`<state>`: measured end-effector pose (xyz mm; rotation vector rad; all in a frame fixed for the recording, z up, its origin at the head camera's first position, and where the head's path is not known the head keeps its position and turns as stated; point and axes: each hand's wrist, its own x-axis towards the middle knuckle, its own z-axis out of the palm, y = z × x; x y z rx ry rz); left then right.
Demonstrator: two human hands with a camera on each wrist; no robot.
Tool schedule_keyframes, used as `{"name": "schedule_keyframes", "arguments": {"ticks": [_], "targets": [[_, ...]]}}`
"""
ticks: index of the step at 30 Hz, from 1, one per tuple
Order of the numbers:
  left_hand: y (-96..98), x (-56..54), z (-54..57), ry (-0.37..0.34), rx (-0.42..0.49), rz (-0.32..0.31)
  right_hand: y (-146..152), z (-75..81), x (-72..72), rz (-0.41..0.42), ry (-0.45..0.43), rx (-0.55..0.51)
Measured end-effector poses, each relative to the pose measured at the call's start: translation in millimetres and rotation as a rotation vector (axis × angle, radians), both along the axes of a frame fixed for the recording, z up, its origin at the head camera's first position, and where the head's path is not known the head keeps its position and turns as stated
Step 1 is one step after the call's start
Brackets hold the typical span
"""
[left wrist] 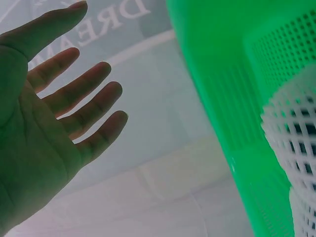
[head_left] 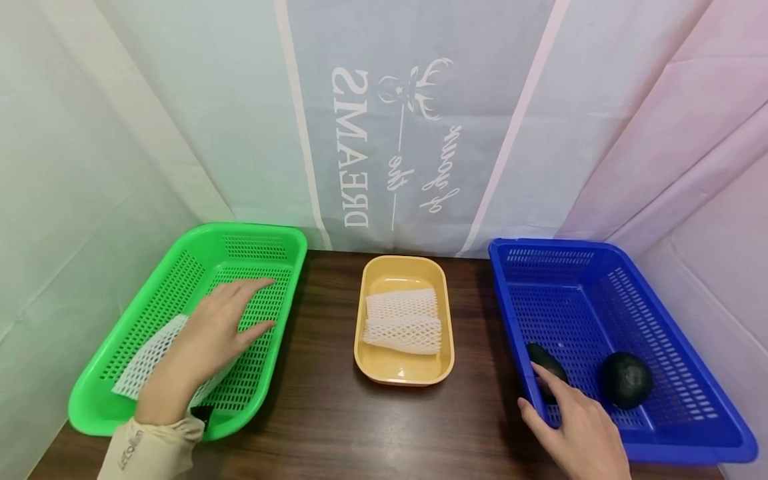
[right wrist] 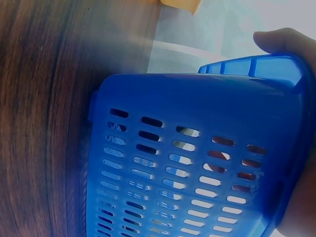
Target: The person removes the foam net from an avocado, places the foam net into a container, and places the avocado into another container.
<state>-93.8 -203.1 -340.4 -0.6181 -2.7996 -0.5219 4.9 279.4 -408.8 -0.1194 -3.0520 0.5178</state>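
In the head view, my left hand (head_left: 210, 333) hovers over the green basket (head_left: 292, 293), fingers and thumb spread and holding nothing. White foam fruit nets (head_left: 150, 357) lie in that basket, partly hidden under the hand and wrist. At the right, my right hand (head_left: 576, 427) straddles the near-left rim of the blue basket (head_left: 510, 313), with its thumb outside and its fingers inside. Those fingers are by a long dark green fruit (head_left: 549, 363) that they partly cover; contact is unclear. A round dark fruit (head_left: 626, 380) sits to its right in the same basket.
Between the baskets stands a small yellow tray (head_left: 402, 375) holding white foam nets (head_left: 402, 333). All three containers are on a dark wooden table (head_left: 324, 413). A printed cloth (head_left: 414, 40) hangs behind, and pale cloth (head_left: 720, 267) closes off the sides.
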Motion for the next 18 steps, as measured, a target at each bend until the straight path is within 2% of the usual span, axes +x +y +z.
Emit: {"name": "schedule_keyframes", "arguments": {"ticks": [3,9,18], "targets": [[-7.7,-5.3,-0.5,-0.036,-0.031,0.01,0.3,-0.1,0.4,0.002,0.007,0.002],[-22.0,-13.7,-0.8,-0.219,-0.088,0.05,0.5,0.8,-0.6,-0.006,-0.021,0.007],[-44.1,-26.8,-17.2,-0.348,-0.065,0.056,0.3,1.2,-1.9,-0.015,-0.063,0.006]]}}
